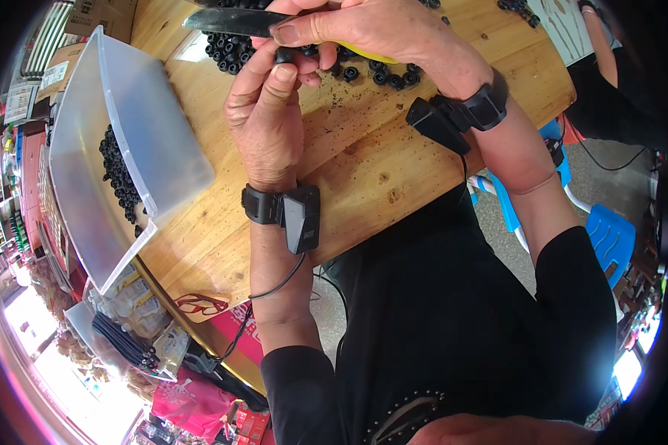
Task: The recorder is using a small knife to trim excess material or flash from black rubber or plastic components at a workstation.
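Near the far edge of the view, my left hand (267, 122) pinches a small round black rubber-like part (283, 55) between thumb and fingers. My right hand (382, 31) is closed on a knife (234, 22) whose blade points left, just above that part. A bit of its yellow handle shows beneath the palm. Beyond and beside my hands lie many similar black parts (395, 77), partly hidden by the fingers and blade. Dark crumbs are scattered over the wooden table (349, 178).
At the left stands a translucent plastic bin (172, 141) with black parts (119, 174) inside. Red-framed glasses (200, 302) lie at the table's near left corner. Cables run from both wrist devices. A blue chair (611, 239) and another person's arm (601, 46) are at the right.
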